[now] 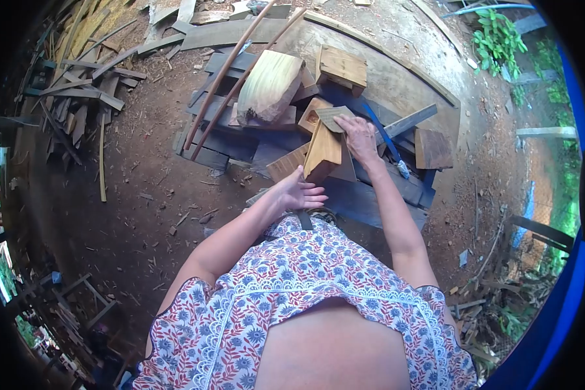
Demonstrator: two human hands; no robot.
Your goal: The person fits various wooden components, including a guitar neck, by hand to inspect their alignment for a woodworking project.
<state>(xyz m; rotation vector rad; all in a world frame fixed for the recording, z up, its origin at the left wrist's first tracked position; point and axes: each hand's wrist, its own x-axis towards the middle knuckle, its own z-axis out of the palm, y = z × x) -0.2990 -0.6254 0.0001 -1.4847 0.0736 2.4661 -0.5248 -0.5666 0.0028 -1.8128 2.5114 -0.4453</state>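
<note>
My right hand [359,138] has its fingers curled over a flat grey-brown piece [331,118], which lies across the far end of a yellowish wooden block [324,153]. What this flat piece is made of I cannot tell. Palm up and fingers spread, my left hand [298,195] is just below the block's near end, its thumb pointing up close to the block's left edge. Left of the block lies a striped wooden board [287,162]. Behind it a hollowed wooden piece [312,114] shows a recess.
Dark planks [351,201] form a low bench before me. On it stand a large pale wood chunk [270,88], a wooden box [341,67], a brown block [432,149] and a blue-handled tool [380,130]. Scrap wood [78,97] is piled at left on dirt.
</note>
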